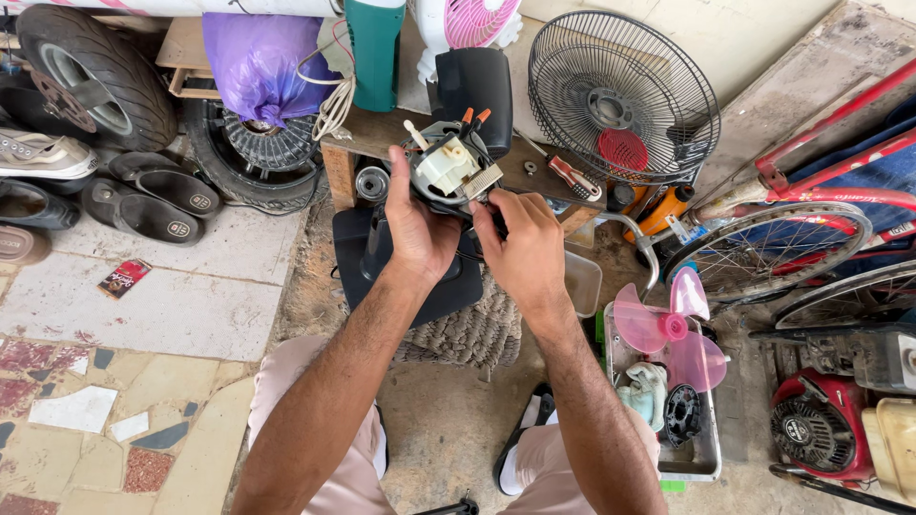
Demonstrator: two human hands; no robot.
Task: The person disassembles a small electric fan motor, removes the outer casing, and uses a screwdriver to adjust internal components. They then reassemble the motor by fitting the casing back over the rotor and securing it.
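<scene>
Left hand (417,227) and right hand (524,250) grip fan motor (448,170); pink fan blade (671,326) in tray (701,460).

- The floor (143,305) on the left has pale tiles, with broken bits of red and grey tile nearer.
- In the middle the ground (448,420) is bare, dusty concrete.
- A small wooden bench (367,133) stands far in the middle.
- A black tyre (91,72) and dark shoes (157,200) lie far left.
- A round wire fan cage (620,91) leans on the pale wall (744,33).
- A red bike (811,205) is on the right.
- Daylight is bright and soft.
</scene>
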